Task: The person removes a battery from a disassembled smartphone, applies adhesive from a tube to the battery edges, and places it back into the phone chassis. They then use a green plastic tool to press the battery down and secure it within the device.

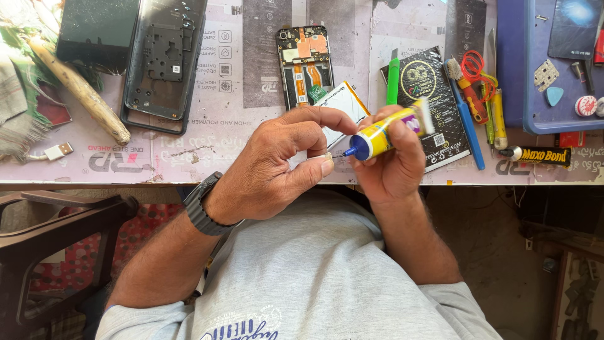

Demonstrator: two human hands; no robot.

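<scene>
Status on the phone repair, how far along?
Done: phone lies open, back cover off beside it. In hand: right hand holds a glue tube; left hand pinches at its needle tip. A white flat part lies behind the hands. Left: no glue visible on the phone, nothing reassembled.

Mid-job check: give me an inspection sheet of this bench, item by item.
Surface: bench top covered in printed sheets.
Job's things: yellow glue tube with blue nozzle, opened phone with board exposed.
Clutter: phone back frame, wooden stick, green tool, black packet, blue tray.
Fingers: right hand grips the tube; left hand pinches at its nozzle tip.
Cables: white plug.
Surroundings: dark chair.
</scene>
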